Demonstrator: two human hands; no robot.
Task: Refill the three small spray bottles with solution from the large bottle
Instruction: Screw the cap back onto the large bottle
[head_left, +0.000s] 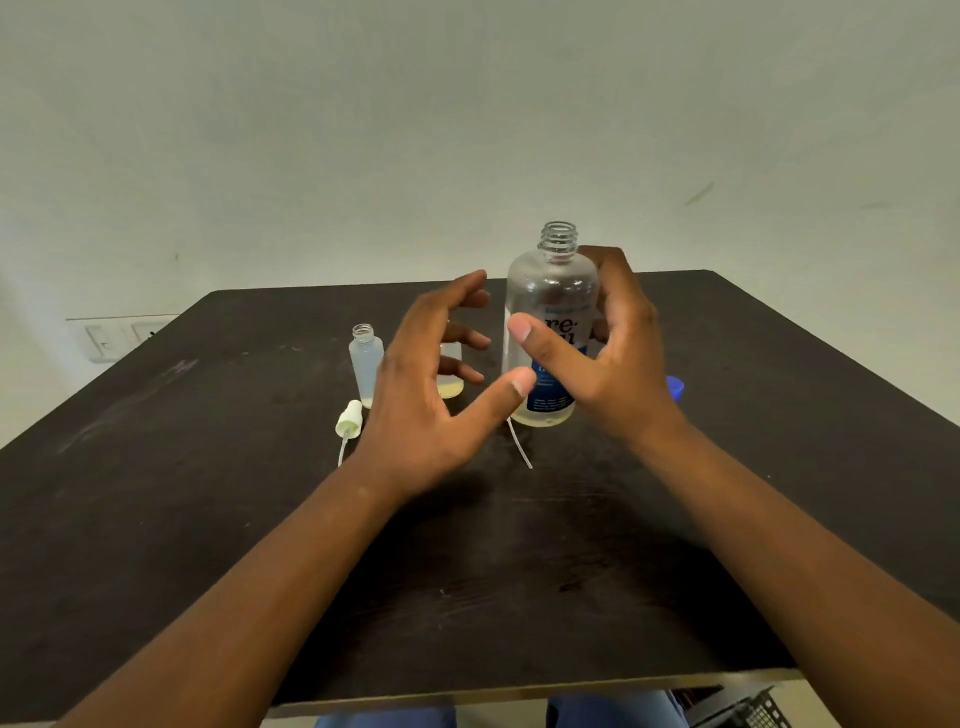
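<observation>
right hand (613, 358) gripping uncapped large bottle (551, 291), left hand (426, 384) spread beside it, dark table (208, 519)

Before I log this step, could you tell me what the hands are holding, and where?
The right hand grips the large bottle around its body at the label; the left hand is spread open, holding nothing.

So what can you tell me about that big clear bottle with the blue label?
The large bottle is clear plastic with a blue and white label and a threaded neck, its cap off. It stands upright on the dark table, nearly empty, with only a thin yellowish layer at the bottom. The right hand curls round it, thumb across the label. The left hand is spread open beside it; whether its thumb touches the bottle I cannot tell.
</observation>
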